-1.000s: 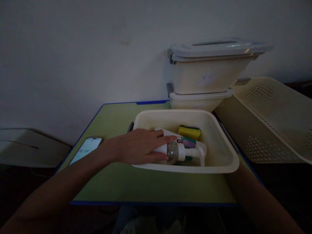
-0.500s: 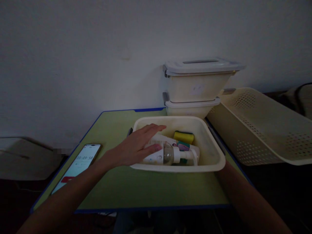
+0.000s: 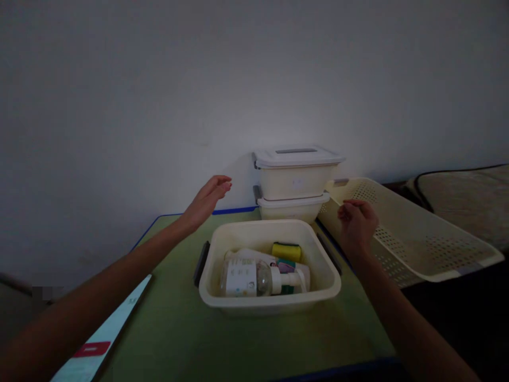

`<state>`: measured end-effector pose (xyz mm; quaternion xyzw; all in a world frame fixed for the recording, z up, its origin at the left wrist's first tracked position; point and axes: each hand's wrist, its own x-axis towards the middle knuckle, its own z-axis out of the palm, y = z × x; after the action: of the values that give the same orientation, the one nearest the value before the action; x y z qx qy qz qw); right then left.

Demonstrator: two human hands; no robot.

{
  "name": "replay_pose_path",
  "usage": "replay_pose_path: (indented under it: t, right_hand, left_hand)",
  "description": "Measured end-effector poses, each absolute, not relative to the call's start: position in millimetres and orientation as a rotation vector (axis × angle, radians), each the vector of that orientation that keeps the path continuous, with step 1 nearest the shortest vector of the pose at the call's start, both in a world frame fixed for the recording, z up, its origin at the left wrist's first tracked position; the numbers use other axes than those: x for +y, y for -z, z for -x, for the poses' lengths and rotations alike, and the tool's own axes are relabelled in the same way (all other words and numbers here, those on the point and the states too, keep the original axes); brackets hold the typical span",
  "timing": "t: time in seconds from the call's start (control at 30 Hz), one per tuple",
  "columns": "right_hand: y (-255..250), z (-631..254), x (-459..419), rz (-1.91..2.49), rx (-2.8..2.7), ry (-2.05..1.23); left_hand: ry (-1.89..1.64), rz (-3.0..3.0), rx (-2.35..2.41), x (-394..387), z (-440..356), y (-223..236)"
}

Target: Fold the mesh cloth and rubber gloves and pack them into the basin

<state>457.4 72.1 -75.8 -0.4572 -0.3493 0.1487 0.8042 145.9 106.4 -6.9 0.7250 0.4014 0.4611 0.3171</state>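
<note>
A cream storage box [image 3: 270, 303] stands lidless on the green table, its grey side latches hanging outward. Inside lie a clear pump bottle [image 3: 240, 277] with a white label, a white pouch-like pack [image 3: 304, 271] with green and purple print partly behind it, and a yellow sponge [image 3: 286, 251]. My left hand [image 3: 209, 199] is raised above the box's back left side, fingers stretched out and holding nothing. To the right of the box, my right hand [image 3: 358, 220] hovers in front of the basket with its fingers curled in; nothing shows in them.
Two lidded storage boxes [image 3: 296, 180] are stacked behind the open one, against the wall. A large perforated basket [image 3: 409, 265] stands to the right of the table [image 3: 238, 345]. A phone [image 3: 119, 318] with a lit screen lies at the left, partly covered by my left forearm.
My left hand has lifted off the bottle area, up and away from the box. My right hand has come up from behind the box's right side into view. The camera view has tilted upward.
</note>
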Motion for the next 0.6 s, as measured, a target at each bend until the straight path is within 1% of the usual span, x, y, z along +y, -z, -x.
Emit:
replay_pose_path:
  t: [0.2, 0.3, 0.43, 0.6]
  right_hand:
    - [6, -504, 110, 1.097, -0.8, -0.061]
    - [-18, -522, 138, 1.182, -0.839, -0.013]
    - [-29, -531, 168, 1.265, -0.932, -0.034]
    - [-19, -528, 190, 1.335, -1.058, -0.017]
  left_hand:
    - [-1.209, -1.871, 1.133, 151, -178, -22]
    - [-1.195, -1.862, 1.171, 166, -196, -30]
    - [-1.108, -1.916, 1.124, 181, -216, -32]
    - [-1.043, -2.044, 0.928, 190, -229, -26]
